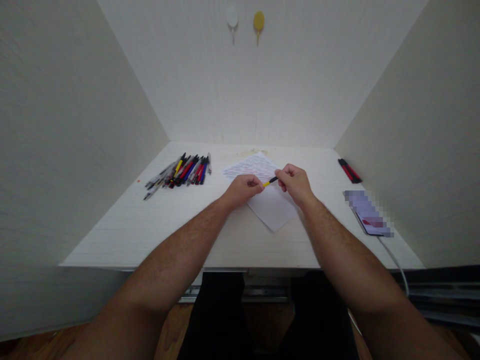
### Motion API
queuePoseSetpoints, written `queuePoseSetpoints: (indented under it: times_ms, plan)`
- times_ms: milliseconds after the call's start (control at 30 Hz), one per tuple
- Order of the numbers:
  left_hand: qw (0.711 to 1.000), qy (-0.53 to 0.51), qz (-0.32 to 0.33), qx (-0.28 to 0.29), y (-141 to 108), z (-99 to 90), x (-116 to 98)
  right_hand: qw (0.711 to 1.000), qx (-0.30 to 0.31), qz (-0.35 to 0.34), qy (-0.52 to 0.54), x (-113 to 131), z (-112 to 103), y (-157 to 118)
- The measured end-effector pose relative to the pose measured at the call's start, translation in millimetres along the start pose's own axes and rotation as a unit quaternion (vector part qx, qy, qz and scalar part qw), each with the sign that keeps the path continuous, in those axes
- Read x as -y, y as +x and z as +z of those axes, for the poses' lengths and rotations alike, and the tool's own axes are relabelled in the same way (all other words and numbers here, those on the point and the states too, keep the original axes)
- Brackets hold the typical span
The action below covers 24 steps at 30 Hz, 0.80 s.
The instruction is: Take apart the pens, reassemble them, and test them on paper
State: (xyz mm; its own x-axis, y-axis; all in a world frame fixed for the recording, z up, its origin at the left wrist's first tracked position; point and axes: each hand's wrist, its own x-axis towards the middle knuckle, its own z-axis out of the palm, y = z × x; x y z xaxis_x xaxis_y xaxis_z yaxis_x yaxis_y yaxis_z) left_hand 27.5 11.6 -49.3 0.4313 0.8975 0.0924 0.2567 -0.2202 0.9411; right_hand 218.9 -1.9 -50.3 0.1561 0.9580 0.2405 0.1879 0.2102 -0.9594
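A yellow pen with a black end (269, 182) is held between my two hands, above a sheet of paper. My left hand (244, 191) pinches its yellow end, and the fingers of my right hand (294, 183) are closed on the black end. Beneath them lies the white paper (273, 212), whose far part is covered in small written marks. To the left on the desk, a pile of pens (187, 171) mixes clear, black, red, blue and yellow barrels.
Red and black pens (349, 171) lie at the right edge of the white desk (161, 235). Nearer, a phone (367, 215) has a white cable (394, 260) running off the front edge. Walls enclose both sides and the back, where two hooks (258, 21) hang.
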Motion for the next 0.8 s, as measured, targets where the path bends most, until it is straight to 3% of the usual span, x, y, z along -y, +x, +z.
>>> queuePoseSetpoints:
  times_ms: [267, 500, 800]
  plan:
    - [0.999, 0.025, 0.023, 0.008, 1.9, 0.5, 4.5, 1.000, 0.003, 0.009, -0.010, -1.7, -0.6, -2.4]
    - [0.999, -0.047, -0.007, 0.022, 0.5, 1.3, -3.2, 1.000, 0.008, 0.003, -0.030, -1.6, -1.8, -1.6]
    - [0.993, -0.103, -0.046, 0.039, 0.2, 1.6, -2.9, 0.973, 0.044, 0.062, 0.217, 10.8, -4.7, 0.1]
